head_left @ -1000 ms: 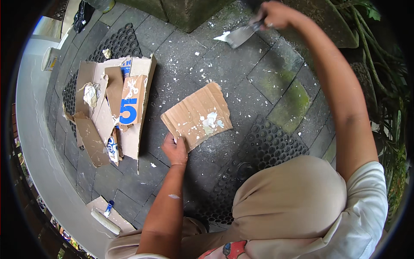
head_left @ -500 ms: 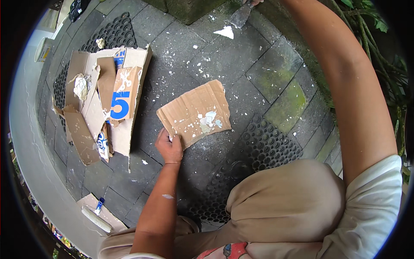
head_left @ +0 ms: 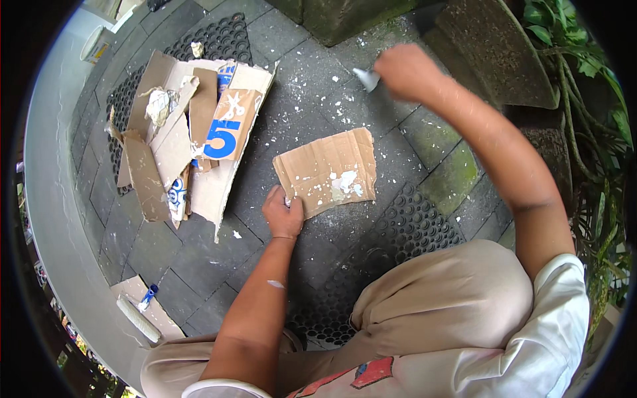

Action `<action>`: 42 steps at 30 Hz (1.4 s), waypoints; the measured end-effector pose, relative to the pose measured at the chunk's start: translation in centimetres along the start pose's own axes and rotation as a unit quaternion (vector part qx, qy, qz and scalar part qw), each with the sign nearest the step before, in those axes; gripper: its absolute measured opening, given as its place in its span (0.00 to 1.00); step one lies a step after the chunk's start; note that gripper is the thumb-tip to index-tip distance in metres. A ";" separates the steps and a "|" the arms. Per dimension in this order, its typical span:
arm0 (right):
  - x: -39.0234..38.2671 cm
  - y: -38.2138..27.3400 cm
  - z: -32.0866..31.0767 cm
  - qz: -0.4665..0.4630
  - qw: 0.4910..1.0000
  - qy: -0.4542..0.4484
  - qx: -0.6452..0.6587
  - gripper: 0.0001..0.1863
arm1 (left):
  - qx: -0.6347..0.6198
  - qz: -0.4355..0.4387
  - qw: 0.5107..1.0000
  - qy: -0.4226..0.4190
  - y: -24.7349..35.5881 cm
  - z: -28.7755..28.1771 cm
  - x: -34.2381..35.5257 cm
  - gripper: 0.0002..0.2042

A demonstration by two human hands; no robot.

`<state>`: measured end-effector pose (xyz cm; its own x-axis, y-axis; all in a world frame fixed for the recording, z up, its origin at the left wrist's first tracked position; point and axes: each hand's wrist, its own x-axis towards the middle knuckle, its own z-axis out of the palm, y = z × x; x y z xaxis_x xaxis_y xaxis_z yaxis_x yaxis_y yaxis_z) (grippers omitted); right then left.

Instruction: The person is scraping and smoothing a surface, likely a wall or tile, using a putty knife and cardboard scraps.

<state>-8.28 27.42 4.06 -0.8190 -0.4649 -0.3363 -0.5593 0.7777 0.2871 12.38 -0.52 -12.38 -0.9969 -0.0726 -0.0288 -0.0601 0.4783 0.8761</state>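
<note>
My left hand (head_left: 284, 213) grips the near left corner of a torn piece of brown cardboard (head_left: 317, 164), thumb on top. White flakes lie on the cardboard, most of them toward its right side. Farther off to the right, my right hand (head_left: 410, 71) is closed in a fist round a scraper, its handle hidden by the fingers. The scraper's pale blade (head_left: 367, 79) points left, just over the paving; motion softens it, and I cannot tell whether a flake sits on it.
A flattened cardboard box (head_left: 229, 182) holding scraps and crumpled paper (head_left: 159, 106) lies at left. White flakes dot the grey paving. A paint roller (head_left: 138, 318) rests on cardboard near the pale wall (head_left: 50, 172). Rubber mats (head_left: 415, 222), a mossy block (head_left: 358, 20) and plants (head_left: 597, 73) surround me.
My right hand has come nearer with the scraper, down from the top edge. The large white flake no longer shows at its former spot. The view has shifted; my left hand keeps its grip.
</note>
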 end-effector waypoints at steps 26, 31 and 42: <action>-2.5 -13.3 8.8 -0.019 0.933 0.113 0.340 0.33 | -0.075 -0.142 0.977 -0.140 -1.8 -5.8 -4.2 0.08; -4.4 -12.7 10.6 0.023 0.920 0.164 0.356 0.30 | -0.079 -0.161 0.970 -0.163 -0.8 -6.0 -4.4 0.11; -2.9 -12.4 8.3 0.115 0.917 0.088 0.372 0.31 | -0.048 -0.125 0.973 -0.189 0.1 -5.8 -4.6 0.11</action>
<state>2.08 22.69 -5.99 -0.9490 -0.2617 -0.1759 -0.1793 0.9068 -0.3815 17.27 -5.23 -9.38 -0.8999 0.1596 -0.4058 -0.3165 0.4011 0.8596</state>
